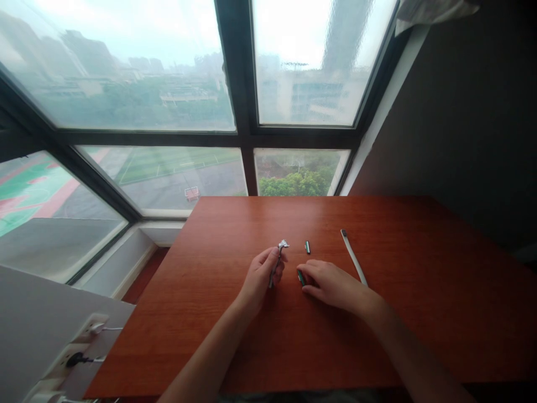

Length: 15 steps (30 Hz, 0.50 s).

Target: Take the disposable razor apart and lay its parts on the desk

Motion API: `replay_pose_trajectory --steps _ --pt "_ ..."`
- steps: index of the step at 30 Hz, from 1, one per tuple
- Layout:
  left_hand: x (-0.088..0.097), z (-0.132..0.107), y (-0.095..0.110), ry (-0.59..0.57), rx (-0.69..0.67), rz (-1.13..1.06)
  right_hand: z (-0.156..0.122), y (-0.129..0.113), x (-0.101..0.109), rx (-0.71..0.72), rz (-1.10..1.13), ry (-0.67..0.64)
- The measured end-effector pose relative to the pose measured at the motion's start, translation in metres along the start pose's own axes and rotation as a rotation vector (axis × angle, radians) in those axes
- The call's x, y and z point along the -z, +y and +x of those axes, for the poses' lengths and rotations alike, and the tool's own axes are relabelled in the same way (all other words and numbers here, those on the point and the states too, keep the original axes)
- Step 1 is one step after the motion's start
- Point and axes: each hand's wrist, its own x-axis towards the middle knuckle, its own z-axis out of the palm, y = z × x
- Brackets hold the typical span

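My left hand (264, 270) is closed around the slim dark handle of a razor (276, 267), held upright at a slant. At its top, a silvery head (283, 244) pokes out above my fingers. To the right, my right hand (325, 280) pinches a small dark razor cartridge (301, 277) with a greenish strip, low over the table or touching it; I cannot tell which. A second razor cartridge (307, 247) lies on the tabletop just beyond my right hand. Both hands are a short gap apart.
A white toothbrush (353, 256) with a dark head lies to the right, its lower end behind my right wrist. The reddish wooden table (201, 336) reaches to large windows (293, 168). Plugs and sockets (79, 358) are on the wall at lower left.
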Motion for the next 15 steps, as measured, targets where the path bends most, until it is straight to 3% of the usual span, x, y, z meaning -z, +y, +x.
replay_pose_trajectory --steps 10,13,15 --pt "-0.003 -0.001 0.004 0.012 0.012 0.006 0.003 0.005 0.002 0.021 -0.077 0.008" --pt "-0.003 -0.001 0.005 0.011 0.017 -0.011 0.004 0.01 -0.003 0.006 -0.009 0.089" --pt "-0.003 -0.001 0.005 0.006 0.022 -0.031 0.004 0.013 -0.007 -0.009 0.104 0.209"
